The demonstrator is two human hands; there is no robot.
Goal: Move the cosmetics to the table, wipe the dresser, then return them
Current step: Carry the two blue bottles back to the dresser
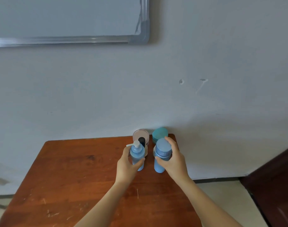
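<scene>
A reddish-brown wooden surface (71, 174) stands against a pale wall. My left hand (126, 166) is wrapped around a blue pump bottle (137, 153) with a white nozzle. My right hand (173, 158) grips a blue capped bottle (162, 151). Both bottles are upright, close to the far right corner of the surface. Behind them stand a pink round jar (140, 134), a small black-capped item (142, 141) and a teal round jar (160, 133), all near the wall. I cannot tell whether the two bottles rest on the wood or are lifted.
A whiteboard (66, 18) hangs on the wall at the upper left. A dark brown piece of furniture (277, 182) stands at the right, across a strip of pale floor (221, 197). The wood shows scratches near its front.
</scene>
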